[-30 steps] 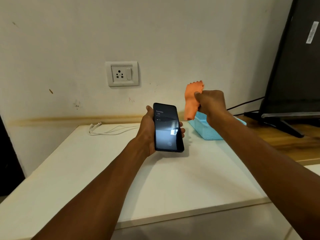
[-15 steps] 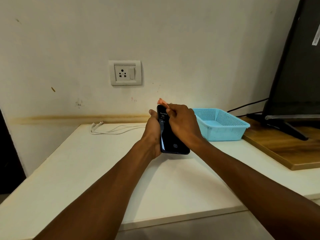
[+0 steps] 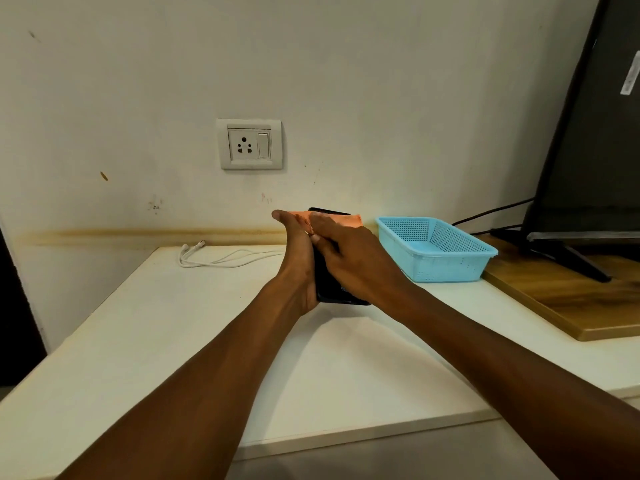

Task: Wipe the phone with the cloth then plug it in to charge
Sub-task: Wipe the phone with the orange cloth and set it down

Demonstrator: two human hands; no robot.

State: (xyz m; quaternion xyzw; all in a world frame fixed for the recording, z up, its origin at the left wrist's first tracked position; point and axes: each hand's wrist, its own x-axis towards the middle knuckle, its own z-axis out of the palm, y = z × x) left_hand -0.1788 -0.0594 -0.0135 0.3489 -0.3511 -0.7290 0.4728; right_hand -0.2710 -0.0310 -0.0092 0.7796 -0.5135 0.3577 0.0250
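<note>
A black phone (image 3: 329, 285) is held upright above the white table, gripped along its left edge by my left hand (image 3: 298, 258). My right hand (image 3: 353, 261) lies flat over the screen and presses an orange cloth (image 3: 346, 220) against it; only the cloth's upper edge shows near the phone's top. Most of the screen is hidden under my right hand. A white charging cable (image 3: 221, 258) lies coiled on the table at the back left, its plug end near the wall. A white wall socket with a switch (image 3: 249, 144) sits above it.
A light blue plastic basket (image 3: 433, 251) stands on the white table (image 3: 138, 341) just right of my hands. Further right a wooden board (image 3: 571, 299) carries a black monitor (image 3: 595, 133) on its stand, with dark cables running to the wall.
My right hand brought the orange cloth from above the basket onto the phone's screen and now covers it. The phone has tipped more upright in my left hand.
</note>
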